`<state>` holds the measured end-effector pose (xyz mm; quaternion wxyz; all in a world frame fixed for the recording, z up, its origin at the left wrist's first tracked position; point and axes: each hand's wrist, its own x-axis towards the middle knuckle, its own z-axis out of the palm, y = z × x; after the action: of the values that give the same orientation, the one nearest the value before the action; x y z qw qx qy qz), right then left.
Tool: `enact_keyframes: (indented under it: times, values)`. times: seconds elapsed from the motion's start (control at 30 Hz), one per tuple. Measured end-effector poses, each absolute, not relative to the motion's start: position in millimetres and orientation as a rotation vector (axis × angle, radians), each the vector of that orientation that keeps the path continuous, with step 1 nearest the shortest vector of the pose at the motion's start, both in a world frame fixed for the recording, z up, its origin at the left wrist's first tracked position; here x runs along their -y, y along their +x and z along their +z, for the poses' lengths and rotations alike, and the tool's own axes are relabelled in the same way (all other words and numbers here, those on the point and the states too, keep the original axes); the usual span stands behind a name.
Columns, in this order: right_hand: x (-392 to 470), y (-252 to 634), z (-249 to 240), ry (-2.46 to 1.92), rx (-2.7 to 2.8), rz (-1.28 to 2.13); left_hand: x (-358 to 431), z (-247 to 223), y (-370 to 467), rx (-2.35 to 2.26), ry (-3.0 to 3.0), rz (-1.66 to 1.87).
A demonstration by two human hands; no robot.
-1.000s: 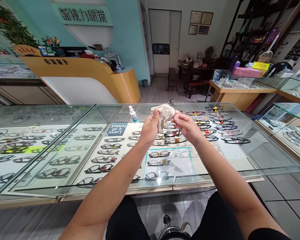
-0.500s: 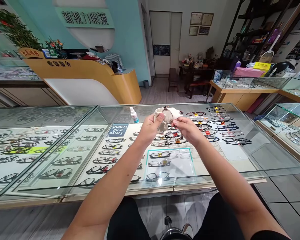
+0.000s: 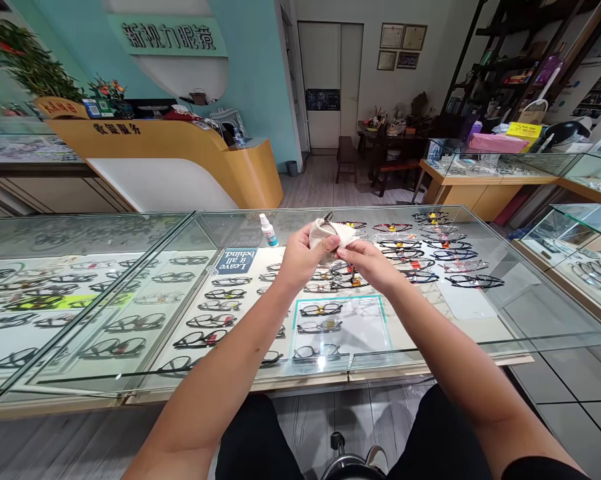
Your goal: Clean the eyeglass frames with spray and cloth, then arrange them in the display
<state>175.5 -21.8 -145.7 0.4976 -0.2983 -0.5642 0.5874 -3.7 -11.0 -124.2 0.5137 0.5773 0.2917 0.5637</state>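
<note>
Above the glass counter (image 3: 520, 313), near a white spray bottle (image 3: 269, 231): gripping pale cloth (image 3: 349, 235) and partly covered eyeglasses (image 3: 329, 217) in the left hand (image 3: 304, 253), with thumb folded over the front. Pinching the cloth's lower right side with the right hand (image 3: 369, 261), fingers drawn nearly together.

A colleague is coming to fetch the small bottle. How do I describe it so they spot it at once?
Start at the nearest glass display case. Near its far edge, beyond and left of the left hand, stands the bottle. It is white with a blue lower band, unlike the eyeglasses in rows inside the case.
</note>
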Motion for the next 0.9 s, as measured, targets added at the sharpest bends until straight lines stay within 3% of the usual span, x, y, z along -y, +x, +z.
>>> enact_keyframes:
  times: [0.2, 0.47, 0.9]
  values:
    - [20.4, 170.2, -148.3, -0.724, 1.353, 1.419, 10.1, -123.1, -3.7, -0.744, 1.410, 1.441]
    - [17.6, 184.3, -136.0, -0.731, 1.274, 1.374, 1.9, -118.1, -19.5, -0.628, 1.425, 1.147]
    - [21.0, 168.7, -146.1, -0.684, 1.289, 1.497, 10.8, -118.4, -7.4, -0.700, 1.387, 1.301]
